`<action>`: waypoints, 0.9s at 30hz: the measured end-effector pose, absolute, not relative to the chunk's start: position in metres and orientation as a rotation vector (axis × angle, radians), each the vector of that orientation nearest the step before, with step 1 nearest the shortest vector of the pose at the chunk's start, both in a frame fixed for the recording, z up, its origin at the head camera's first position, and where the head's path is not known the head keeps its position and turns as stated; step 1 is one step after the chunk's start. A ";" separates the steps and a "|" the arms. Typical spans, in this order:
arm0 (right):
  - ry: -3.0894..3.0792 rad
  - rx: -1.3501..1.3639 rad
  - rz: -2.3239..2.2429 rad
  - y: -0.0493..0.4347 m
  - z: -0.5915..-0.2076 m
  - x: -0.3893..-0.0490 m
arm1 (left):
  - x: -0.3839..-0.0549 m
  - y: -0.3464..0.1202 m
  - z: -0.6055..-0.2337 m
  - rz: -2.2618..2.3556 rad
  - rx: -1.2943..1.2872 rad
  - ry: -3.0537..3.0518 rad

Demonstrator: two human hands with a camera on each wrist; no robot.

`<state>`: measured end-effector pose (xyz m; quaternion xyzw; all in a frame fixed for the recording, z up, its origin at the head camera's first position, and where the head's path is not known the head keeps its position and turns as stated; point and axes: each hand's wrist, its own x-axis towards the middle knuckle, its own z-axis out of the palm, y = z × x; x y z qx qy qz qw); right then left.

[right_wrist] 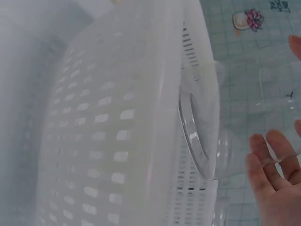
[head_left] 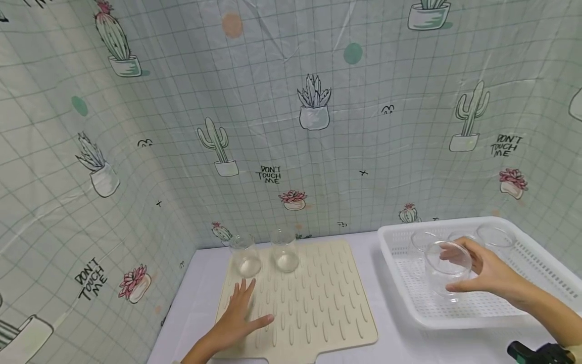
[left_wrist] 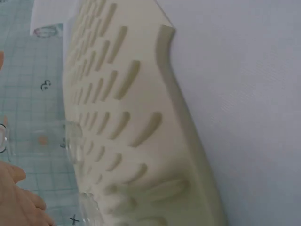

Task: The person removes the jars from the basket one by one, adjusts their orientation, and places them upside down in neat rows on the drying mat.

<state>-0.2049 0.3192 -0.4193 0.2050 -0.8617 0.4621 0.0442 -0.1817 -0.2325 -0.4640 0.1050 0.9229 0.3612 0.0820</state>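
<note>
My right hand (head_left: pixel 493 270) holds a clear cup (head_left: pixel 447 278) between thumb and fingers, over the front left part of a white perforated basket (head_left: pixel 404 298). In the right wrist view, the cup's thick base (right_wrist: pixel 195 136) appears beside the basket's rim, and the fingers (right_wrist: pixel 277 165) lie around its side. My left hand (head_left: pixel 234 318) hovers with spread fingers over the front left of a beige slotted mat (head_left: pixel 323 303). Just beyond those fingertips, two clear cups, a left one (head_left: pixel 245 258) and a right one (head_left: pixel 285 253), stand on the mat.
More clear cups (head_left: pixel 495 236) stand in the back of the basket, partly behind my right hand. A white cloth (head_left: pixel 200 288) covers the table. Behind and at the left hangs a gridded curtain (head_left: pixel 336 167) with cactus prints. A black device (head_left: pixel 541 351) shows near my right wrist.
</note>
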 end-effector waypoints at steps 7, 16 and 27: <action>-2.576 0.603 1.367 0.299 -0.400 -0.200 | -0.184 -0.218 -0.436 1.204 0.352 2.691; -2.481 0.580 1.203 0.269 -0.387 -0.200 | -0.180 -0.199 -0.411 1.376 0.426 2.566; -2.334 0.617 1.061 0.229 -0.373 -0.198 | -0.179 -0.172 -0.387 1.645 0.618 2.327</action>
